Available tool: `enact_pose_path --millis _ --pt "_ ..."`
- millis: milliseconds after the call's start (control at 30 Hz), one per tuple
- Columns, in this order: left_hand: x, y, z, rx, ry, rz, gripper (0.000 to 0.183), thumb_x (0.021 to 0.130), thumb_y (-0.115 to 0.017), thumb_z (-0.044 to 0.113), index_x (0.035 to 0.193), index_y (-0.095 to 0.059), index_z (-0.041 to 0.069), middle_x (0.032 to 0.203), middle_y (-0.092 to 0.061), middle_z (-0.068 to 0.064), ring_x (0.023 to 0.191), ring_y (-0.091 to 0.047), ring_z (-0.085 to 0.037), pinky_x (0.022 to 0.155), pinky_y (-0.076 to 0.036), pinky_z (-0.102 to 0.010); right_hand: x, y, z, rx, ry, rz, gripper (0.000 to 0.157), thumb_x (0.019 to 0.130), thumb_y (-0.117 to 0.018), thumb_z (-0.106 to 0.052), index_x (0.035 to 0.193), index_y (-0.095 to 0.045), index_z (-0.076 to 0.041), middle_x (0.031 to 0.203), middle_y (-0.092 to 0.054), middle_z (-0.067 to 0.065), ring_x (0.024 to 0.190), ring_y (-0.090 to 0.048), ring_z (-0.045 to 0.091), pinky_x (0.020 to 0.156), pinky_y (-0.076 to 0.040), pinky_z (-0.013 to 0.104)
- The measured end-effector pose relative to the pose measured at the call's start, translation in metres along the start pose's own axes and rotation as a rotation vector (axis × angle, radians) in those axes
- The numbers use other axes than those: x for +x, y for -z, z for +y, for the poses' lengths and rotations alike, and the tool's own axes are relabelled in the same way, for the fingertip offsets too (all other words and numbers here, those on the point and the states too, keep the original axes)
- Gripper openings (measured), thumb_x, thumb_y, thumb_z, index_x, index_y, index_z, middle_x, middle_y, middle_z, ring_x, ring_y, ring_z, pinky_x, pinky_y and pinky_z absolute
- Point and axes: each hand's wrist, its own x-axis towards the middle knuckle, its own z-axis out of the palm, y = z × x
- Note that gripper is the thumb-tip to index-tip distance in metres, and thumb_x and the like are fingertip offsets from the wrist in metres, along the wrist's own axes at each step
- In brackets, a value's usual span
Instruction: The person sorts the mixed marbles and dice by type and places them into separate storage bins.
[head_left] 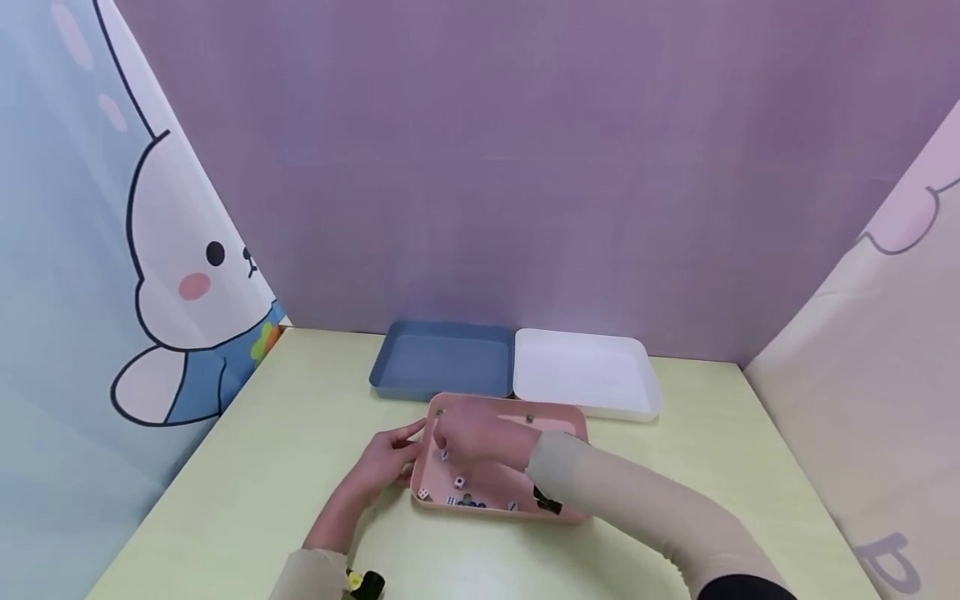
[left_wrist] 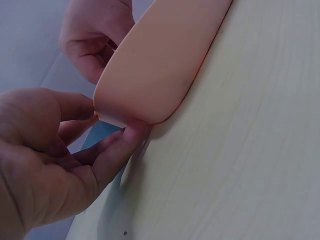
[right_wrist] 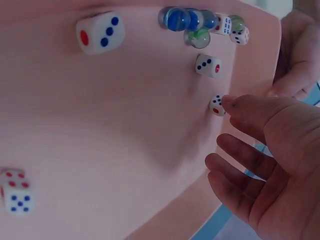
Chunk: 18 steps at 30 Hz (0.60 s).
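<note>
A pink tray lies on the pale green table and holds several white dice and glass marbles. My left hand is at the tray's left edge. In the left wrist view the left hand pinches the tray corner, thumb on the rim and fingers beneath. My right hand hovers inside the tray with relaxed, slightly curved fingers. In the right wrist view the right hand has one fingertip touching a small die. Another die lies just beyond it.
A blue tray and a white tray sit side by side behind the pink one, against the purple back wall. Cloth screens stand on both sides. A larger die and two more dice lie elsewhere on the pink tray floor.
</note>
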Motion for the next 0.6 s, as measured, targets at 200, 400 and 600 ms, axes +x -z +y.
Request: enact_pose_path --millis 200,400,600 --pt "-0.002 0.000 -0.001 -0.030 0.016 -0.009 0.049 0.098 -0.058 0.014 0.145 -0.047 0.014 0.122 -0.062 -0.022 0.094 -0.066 -0.028 0.062 -0.057 -0.039 0.008 -0.009 -0.003 -0.120 0.052 0.034 0.036 0.076 -0.066 0.000 0.056 -0.048 -0.023 0.057 -0.025 -0.009 0.052 -0.017 0.012 0.048 -0.021 0.026" --pt "-0.001 -0.001 0.000 0.000 0.020 0.024 0.047 0.097 -0.058 0.011 0.144 -0.050 0.014 0.119 -0.063 -0.019 0.092 -0.065 -0.025 0.060 -0.056 -0.038 0.012 -0.012 -0.002 -0.203 0.091 0.061 0.034 0.070 -0.064 -0.003 0.052 -0.043 -0.023 0.060 -0.034 -0.011 0.052 -0.019 0.011 0.047 -0.020 0.025" --pt "-0.003 0.001 0.003 -0.005 0.028 0.013 0.048 0.098 -0.057 0.012 0.145 -0.048 0.016 0.118 -0.064 -0.018 0.091 -0.065 -0.024 0.060 -0.055 -0.036 -0.001 0.001 -0.001 -0.050 0.046 0.028 0.025 0.078 -0.071 -0.004 0.066 -0.066 -0.025 0.079 -0.054 -0.012 0.056 -0.039 0.008 0.046 -0.032 0.022"
